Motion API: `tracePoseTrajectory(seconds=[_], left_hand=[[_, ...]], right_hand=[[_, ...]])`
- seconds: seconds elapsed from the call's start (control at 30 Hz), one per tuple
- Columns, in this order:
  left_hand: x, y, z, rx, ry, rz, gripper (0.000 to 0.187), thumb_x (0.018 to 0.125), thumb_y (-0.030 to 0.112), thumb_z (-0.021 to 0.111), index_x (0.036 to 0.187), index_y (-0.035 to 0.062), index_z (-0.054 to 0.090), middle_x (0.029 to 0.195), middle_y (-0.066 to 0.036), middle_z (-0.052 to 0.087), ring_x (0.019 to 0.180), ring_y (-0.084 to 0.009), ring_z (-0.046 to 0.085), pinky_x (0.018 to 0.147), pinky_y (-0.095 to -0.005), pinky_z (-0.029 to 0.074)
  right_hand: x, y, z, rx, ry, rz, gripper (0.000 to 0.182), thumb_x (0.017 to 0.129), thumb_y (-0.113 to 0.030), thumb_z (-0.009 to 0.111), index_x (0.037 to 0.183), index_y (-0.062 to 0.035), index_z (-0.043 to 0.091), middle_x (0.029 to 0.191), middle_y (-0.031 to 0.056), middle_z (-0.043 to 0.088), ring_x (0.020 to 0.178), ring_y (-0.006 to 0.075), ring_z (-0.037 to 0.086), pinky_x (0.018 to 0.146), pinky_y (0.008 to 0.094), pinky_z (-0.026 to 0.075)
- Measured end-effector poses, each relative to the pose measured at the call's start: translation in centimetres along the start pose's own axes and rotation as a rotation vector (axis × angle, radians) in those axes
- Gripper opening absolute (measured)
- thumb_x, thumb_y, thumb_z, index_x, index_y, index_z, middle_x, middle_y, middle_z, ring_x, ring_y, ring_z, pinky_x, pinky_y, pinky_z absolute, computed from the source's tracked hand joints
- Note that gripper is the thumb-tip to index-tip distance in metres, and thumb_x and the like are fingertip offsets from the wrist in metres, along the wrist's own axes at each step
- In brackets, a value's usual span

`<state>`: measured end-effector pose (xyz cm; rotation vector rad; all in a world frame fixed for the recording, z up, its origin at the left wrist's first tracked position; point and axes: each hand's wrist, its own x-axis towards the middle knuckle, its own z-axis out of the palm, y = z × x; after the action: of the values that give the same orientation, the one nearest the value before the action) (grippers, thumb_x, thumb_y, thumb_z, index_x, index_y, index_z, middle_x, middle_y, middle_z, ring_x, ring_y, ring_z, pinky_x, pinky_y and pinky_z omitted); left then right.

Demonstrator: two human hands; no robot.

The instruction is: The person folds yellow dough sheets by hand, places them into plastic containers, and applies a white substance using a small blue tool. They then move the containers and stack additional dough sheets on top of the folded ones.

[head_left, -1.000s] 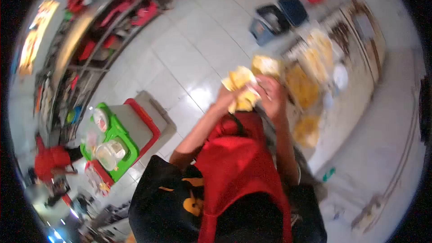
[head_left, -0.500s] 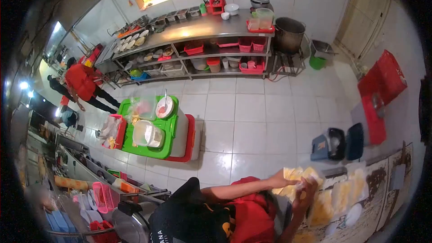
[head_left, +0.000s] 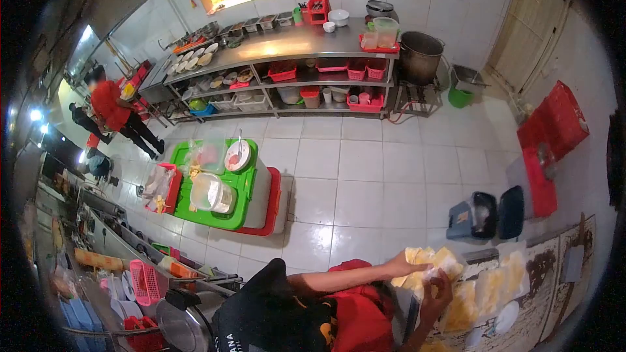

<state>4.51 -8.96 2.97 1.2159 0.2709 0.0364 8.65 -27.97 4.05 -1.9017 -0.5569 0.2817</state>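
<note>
Standing a few steps off, I'd say both hands are busy with the same small bundle. In the head view, the left hand [head_left: 405,266] comes in from the side with its fingers closed on a cluster of pale yellow pieces [head_left: 417,279], while the right hand [head_left: 438,294] meets it with bent fingers, seeming to pinch the near edge. What the pieces are, and whether the whitish stuff among them is film or paper, I can't tell. The bundle is held up beside a worn white surface [head_left: 536,313], where flat yellow packets [head_left: 492,288] lie side by side, next to a white oval thing [head_left: 507,317].

The step in hand looks like close finger work, handling or parting the pieces. Any further move on them calls for a steady left hold and a light right pinch, as the pieces look thin and loosely gathered and could slip apart or tear.

Beyond the surface sits a blue-grey bin [head_left: 462,218] with its lid open. Well apart from the hands, a green lid [head_left: 183,214] bears a clear tub [head_left: 207,193] and a white bowl [head_left: 237,155] with a spoon in it. Over by the long steel bench [head_left: 313,42], a person in a red top [head_left: 109,105] is on their feet.
</note>
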Motion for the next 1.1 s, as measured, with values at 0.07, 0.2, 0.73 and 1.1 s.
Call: tracePoseTrajectory(seconds=[0.07,0.2,0.73,1.1], left_hand=[[0.4,-0.7,0.0,0.002,0.019,-0.034,0.037,0.091,0.027,0.073,0.116,0.0026,0.062,0.107,-0.003,0.067,0.097,-0.0120,0.059,0.087,-0.0297,0.049],[0.2,-0.5,0.3,-0.129,0.081,-0.149,0.039,0.092,0.030,0.071,0.118,0.0029,0.061,0.108,-0.004,0.066,0.098,-0.0130,0.058,0.087,-0.0305,0.049],[0.1,-0.4,1.7,0.121,-0.150,0.029,0.039,0.089,0.031,0.074,0.113,0.0016,0.064,0.104,-0.008,0.069,0.097,-0.0166,0.062,0.087,-0.0343,0.051],[1.6,-6.6,-1.4,-0.343,0.086,-0.191,0.030,0.100,0.028,0.057,0.122,0.0084,0.054,0.115,-0.010,0.064,0.093,-0.0183,0.065,0.081,-0.0382,0.058]], right_hand=[[-0.5,1.0,0.8,0.271,0.157,0.106,0.042,0.084,0.003,0.072,0.124,0.0022,0.060,0.101,0.0077,0.066,0.094,0.0151,0.062,0.086,0.0288,0.051],[-0.6,3.6,1.9,0.459,0.247,0.115,0.041,0.083,0.004,0.071,0.122,0.0048,0.060,0.102,0.0083,0.066,0.092,0.0153,0.062,0.085,0.0282,0.052],[1.4,0.4,-2.8,0.180,0.054,0.176,0.036,0.079,-0.001,0.075,0.113,0.0050,0.064,0.111,0.0170,0.067,0.098,0.0227,0.065,0.079,0.0335,0.057],[3.3,1.0,-2.8,-0.118,0.174,-0.091,0.013,0.077,-0.009,0.079,0.084,-0.0015,0.071,0.090,0.0126,0.069,0.086,0.0250,0.066,0.078,0.0346,0.052]])
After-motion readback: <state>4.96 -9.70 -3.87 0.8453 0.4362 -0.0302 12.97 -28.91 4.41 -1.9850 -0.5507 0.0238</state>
